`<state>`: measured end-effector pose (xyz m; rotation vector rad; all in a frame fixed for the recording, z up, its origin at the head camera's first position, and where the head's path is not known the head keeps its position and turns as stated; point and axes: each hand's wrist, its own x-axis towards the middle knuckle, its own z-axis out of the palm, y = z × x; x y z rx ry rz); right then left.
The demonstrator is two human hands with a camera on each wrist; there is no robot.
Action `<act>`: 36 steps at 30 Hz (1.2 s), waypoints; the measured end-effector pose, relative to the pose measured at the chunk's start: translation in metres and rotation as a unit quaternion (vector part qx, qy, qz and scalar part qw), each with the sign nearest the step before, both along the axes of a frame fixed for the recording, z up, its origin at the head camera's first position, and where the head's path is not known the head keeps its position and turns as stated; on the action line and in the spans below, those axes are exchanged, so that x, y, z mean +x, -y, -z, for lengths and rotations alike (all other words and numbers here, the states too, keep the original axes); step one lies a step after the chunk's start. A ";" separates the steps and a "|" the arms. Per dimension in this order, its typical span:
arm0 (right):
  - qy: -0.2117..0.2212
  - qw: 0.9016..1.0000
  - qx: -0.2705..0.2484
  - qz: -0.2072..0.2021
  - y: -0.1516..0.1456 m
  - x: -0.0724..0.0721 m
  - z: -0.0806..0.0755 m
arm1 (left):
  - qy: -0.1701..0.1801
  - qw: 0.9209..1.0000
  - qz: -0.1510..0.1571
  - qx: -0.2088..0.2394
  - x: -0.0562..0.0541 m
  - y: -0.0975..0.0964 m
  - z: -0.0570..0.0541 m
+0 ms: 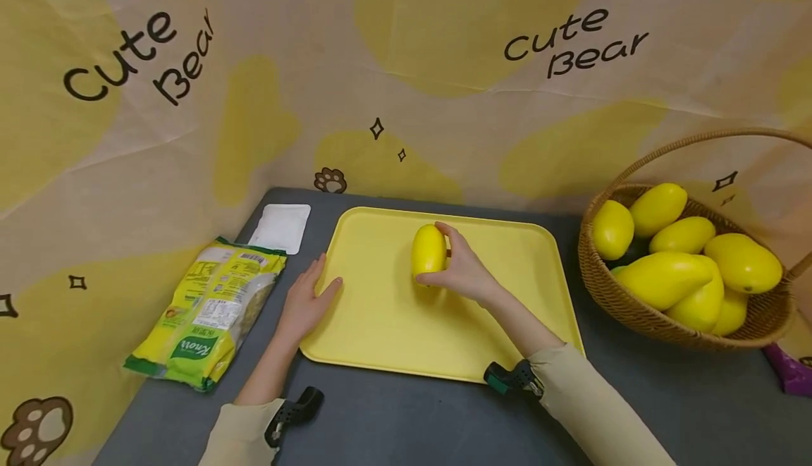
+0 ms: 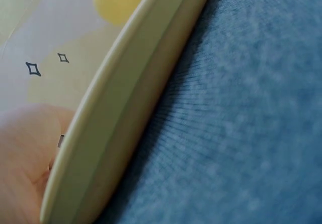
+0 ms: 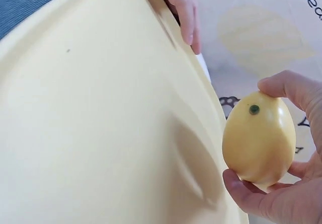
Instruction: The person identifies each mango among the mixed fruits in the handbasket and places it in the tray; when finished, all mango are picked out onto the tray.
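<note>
Where the two pale sleeves (image 1: 596, 395) ended, each cuff carried a black wrist mount (image 1: 294, 413). The left hand (image 1: 307, 304) lay at the left rim of the yellow tray (image 1: 380, 332), fingers extended and thumb spread, holding no separate item; the pressure it applied could not be determined. The right hand (image 1: 459, 268) was partly closed, gripping a yellow fruit (image 1: 428, 251) between thumb and fingers near opposite ends. The yellow fruit was positioned over the middle of the yellow tray; a detached shadow suggested clearance above the surface.

Caution: the smooth, glossy skin could have let the yellow fruit slip if the pinch had loosened. Its rounded form could have made it roll on release, with only a low rim to stop it. Uneven load from the left hand could have shifted or tipped the yellow tray.

The yellow tray lay on a dark table (image 1: 380, 424). To its left was a yellow-and-green Knorr packet (image 1: 206, 304), with a flat white sachet (image 1: 283, 225) at its far end. To the right stood a wicker basket (image 1: 596, 290) containing several other fruits (image 1: 688, 233); an unidentified purple item (image 1: 789, 371) was partly visible beside it. Behind the dark table hung a patterned cloth (image 1: 438, 1) lettered "Cute Bear".
</note>
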<state>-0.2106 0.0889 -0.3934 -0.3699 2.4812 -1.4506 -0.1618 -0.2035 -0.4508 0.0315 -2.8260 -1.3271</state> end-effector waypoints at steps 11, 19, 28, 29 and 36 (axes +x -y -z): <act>-0.093 0.993 0.077 -0.012 0.049 -0.026 0.016 | -0.020 1.000 0.004 -0.004 0.000 -0.001 0.001; -0.117 0.986 0.115 -0.011 0.071 -0.034 0.014 | -0.011 1.000 0.002 -0.015 0.000 -0.001 0.001; -0.114 0.986 0.118 -0.016 0.081 -0.035 0.025 | -0.021 0.999 0.004 -0.025 0.000 -0.001 0.001; -0.112 0.986 0.121 -0.018 0.080 -0.035 0.026 | -0.020 0.999 0.004 -0.027 0.000 -0.001 0.001; -0.102 0.989 0.099 -0.028 0.078 -0.032 0.028 | -0.019 0.999 0.003 -0.029 0.000 0.000 0.002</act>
